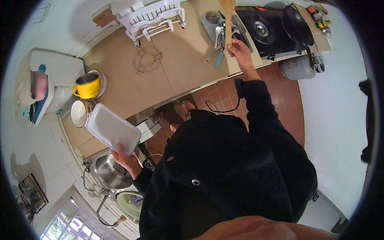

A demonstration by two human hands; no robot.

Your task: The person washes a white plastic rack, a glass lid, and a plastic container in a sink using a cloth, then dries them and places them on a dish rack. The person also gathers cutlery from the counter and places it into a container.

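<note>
At the far right part of the counter, my right hand (241, 55) grips the handle of a wooden spatula (228, 13), its blade pointing away from me. Below the spatula lies a tray (208, 27) of cutlery, with a white spoon (217, 34) and a turquoise-handled utensil (219, 60). A metal mesh scourer (212, 17) sits there too. My left hand (127, 160) holds one end of a white rectangular plastic container (114, 129) near the sink. Its smooth broad face is turned up towards me; whether anything is inside cannot be seen.
A gas hob (261, 45) with a black pan (297, 25) stands right of the tray. A wire trivet (148, 60) and a white dish rack (154, 19) are on the counter (180, 69). Left are a yellow mug (88, 87), bowls (79, 113) and a steel sink (109, 174).
</note>
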